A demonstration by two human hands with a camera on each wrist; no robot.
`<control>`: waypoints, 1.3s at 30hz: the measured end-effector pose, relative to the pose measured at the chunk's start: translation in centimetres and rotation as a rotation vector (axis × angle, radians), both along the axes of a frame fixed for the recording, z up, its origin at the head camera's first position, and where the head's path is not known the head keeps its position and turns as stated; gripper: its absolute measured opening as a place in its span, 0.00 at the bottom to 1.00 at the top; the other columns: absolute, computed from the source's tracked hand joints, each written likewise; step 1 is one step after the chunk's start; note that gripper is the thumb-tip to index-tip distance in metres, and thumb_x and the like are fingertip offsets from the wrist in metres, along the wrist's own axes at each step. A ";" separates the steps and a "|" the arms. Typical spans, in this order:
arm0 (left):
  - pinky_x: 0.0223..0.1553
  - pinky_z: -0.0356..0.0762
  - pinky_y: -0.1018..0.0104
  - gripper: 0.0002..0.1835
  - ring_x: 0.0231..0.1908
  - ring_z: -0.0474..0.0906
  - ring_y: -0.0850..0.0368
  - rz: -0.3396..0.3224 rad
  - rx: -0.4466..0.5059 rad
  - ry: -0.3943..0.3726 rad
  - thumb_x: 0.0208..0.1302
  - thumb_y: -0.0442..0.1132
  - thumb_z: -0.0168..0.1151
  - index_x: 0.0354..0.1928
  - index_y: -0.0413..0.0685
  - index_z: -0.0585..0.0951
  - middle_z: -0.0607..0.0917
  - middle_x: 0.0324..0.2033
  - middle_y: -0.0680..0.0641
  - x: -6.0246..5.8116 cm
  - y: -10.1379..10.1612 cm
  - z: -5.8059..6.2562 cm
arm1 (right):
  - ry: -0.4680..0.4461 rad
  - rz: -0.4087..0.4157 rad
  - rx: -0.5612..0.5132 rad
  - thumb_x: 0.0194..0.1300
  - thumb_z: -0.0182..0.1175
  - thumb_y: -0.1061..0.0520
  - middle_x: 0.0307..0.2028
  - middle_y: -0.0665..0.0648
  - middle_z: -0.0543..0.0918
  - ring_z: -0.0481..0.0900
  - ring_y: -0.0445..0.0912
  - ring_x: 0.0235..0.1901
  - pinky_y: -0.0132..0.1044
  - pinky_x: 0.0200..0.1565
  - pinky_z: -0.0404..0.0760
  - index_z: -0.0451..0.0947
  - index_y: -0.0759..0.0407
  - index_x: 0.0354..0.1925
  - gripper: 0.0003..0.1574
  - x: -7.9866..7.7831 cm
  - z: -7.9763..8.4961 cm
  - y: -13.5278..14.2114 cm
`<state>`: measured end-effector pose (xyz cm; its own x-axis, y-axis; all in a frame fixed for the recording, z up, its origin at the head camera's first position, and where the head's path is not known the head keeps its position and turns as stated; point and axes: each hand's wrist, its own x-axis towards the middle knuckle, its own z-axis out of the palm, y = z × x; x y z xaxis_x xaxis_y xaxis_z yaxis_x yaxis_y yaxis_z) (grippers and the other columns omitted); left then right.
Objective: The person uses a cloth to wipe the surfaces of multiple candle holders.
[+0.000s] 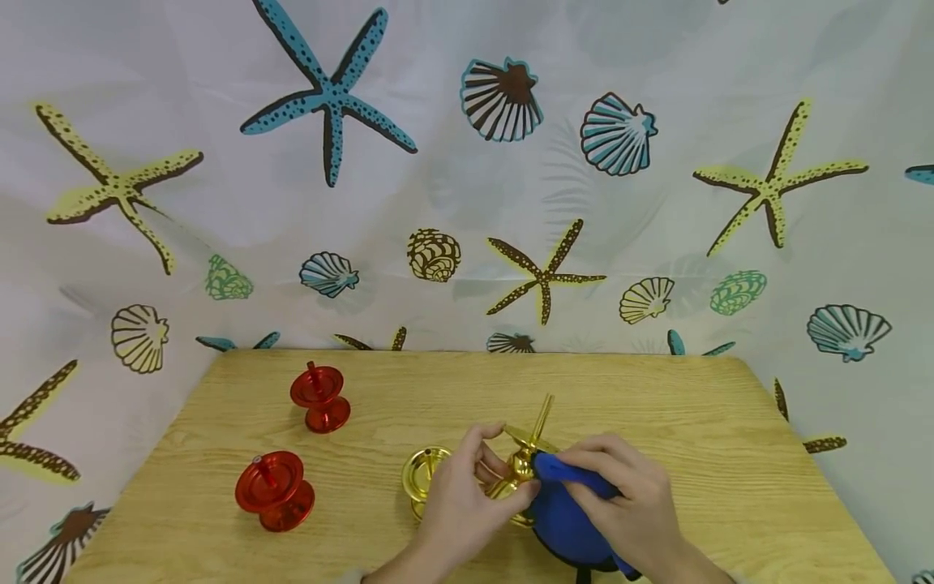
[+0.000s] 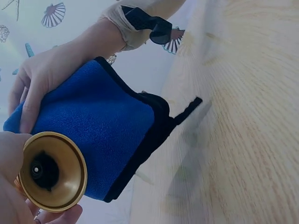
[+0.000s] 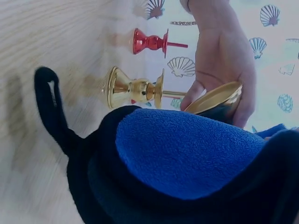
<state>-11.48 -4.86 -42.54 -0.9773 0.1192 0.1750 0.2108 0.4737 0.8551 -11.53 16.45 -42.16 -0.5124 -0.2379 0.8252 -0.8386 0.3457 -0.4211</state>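
Observation:
My left hand (image 1: 473, 480) grips a gold candlestick (image 1: 522, 456), tilted above the wooden table (image 1: 657, 405); its spike points up and away. In the left wrist view its round gold base (image 2: 51, 170) faces the camera. My right hand (image 1: 622, 488) holds a blue cloth with black edging (image 1: 560, 513) and presses it against the candlestick's side. The cloth (image 3: 187, 154) fills the right wrist view, its black loop (image 3: 50, 105) hanging toward the table. There the left hand (image 3: 225, 60) shows behind the held candlestick (image 3: 217, 100).
A second gold candlestick (image 1: 423, 478) stands on the table just left of my left hand. Two red candlesticks (image 1: 319, 397) (image 1: 275, 489) stand further left. A curtain printed with shells and starfish (image 1: 467, 203) surrounds the table.

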 end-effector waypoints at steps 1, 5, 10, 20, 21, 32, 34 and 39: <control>0.35 0.78 0.70 0.37 0.31 0.78 0.69 0.001 -0.017 0.011 0.56 0.51 0.80 0.65 0.48 0.78 0.84 0.32 0.57 0.0 0.0 0.0 | -0.008 -0.005 0.010 0.45 0.75 0.79 0.37 0.56 0.88 0.89 0.44 0.36 0.22 0.46 0.85 0.90 0.58 0.44 0.28 0.0 0.2 -0.1; 0.33 0.78 0.71 0.35 0.30 0.79 0.69 -0.016 -0.066 0.057 0.55 0.49 0.80 0.64 0.48 0.79 0.85 0.31 0.56 -0.1 0.3 -0.1 | -0.023 -0.007 0.046 0.43 0.76 0.79 0.37 0.55 0.88 0.88 0.44 0.35 0.21 0.46 0.84 0.91 0.58 0.43 0.29 0.3 0.8 -0.3; 0.34 0.79 0.70 0.33 0.30 0.80 0.67 -0.030 -0.079 0.068 0.56 0.47 0.80 0.63 0.50 0.80 0.85 0.31 0.56 -0.1 0.4 0.1 | -0.006 -0.013 0.093 0.41 0.78 0.79 0.38 0.55 0.88 0.88 0.45 0.35 0.21 0.46 0.84 0.91 0.58 0.43 0.30 0.3 1.3 -0.1; 0.35 0.77 0.71 0.36 0.30 0.77 0.69 -0.018 -0.018 -0.027 0.55 0.50 0.81 0.65 0.49 0.79 0.84 0.32 0.58 -0.1 0.0 1.1 | 0.045 -0.049 0.142 0.78 0.57 0.45 0.38 0.54 0.87 0.89 0.47 0.35 0.20 0.51 0.83 0.86 0.57 0.41 0.20 -0.2 0.4 1.2; 0.35 0.77 0.70 0.36 0.31 0.77 0.69 -0.020 -0.009 -0.042 0.55 0.51 0.81 0.65 0.50 0.79 0.84 0.32 0.58 -0.1 0.0 1.1 | 0.059 -0.053 0.142 0.79 0.57 0.45 0.37 0.55 0.87 0.89 0.48 0.34 0.20 0.51 0.83 0.86 0.58 0.41 0.20 -0.3 0.3 1.3; 0.38 0.79 0.69 0.37 0.33 0.79 0.62 -0.047 0.134 -0.132 0.55 0.48 0.82 0.65 0.47 0.78 0.84 0.33 0.52 0.0 0.0 1.3 | 0.107 -0.064 0.112 0.79 0.59 0.49 0.37 0.57 0.86 0.88 0.49 0.33 0.20 0.50 0.83 0.85 0.61 0.41 0.18 -1.0 -0.9 2.1; 0.38 0.78 0.68 0.37 0.33 0.79 0.61 -0.047 0.148 -0.143 0.56 0.48 0.82 0.65 0.47 0.78 0.84 0.33 0.52 0.0 0.0 1.3 | 0.099 -0.070 0.112 0.79 0.58 0.48 0.37 0.57 0.86 0.88 0.49 0.33 0.20 0.50 0.83 0.84 0.61 0.41 0.18 -1.0 -1.1 2.1; 0.38 0.78 0.67 0.37 0.33 0.79 0.60 -0.043 0.160 -0.157 0.56 0.48 0.82 0.66 0.46 0.78 0.84 0.34 0.52 0.0 0.1 1.3 | 0.090 -0.082 0.113 0.79 0.58 0.47 0.36 0.57 0.86 0.88 0.49 0.32 0.20 0.48 0.83 0.85 0.60 0.41 0.18 -1.2 -1.4 2.2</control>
<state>-11.50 -4.79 -41.21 -0.9887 0.1445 0.0410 0.0862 0.3226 0.9426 -12.77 18.65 -43.56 -0.4592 -0.2922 0.8389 -0.8381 0.4555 -0.3001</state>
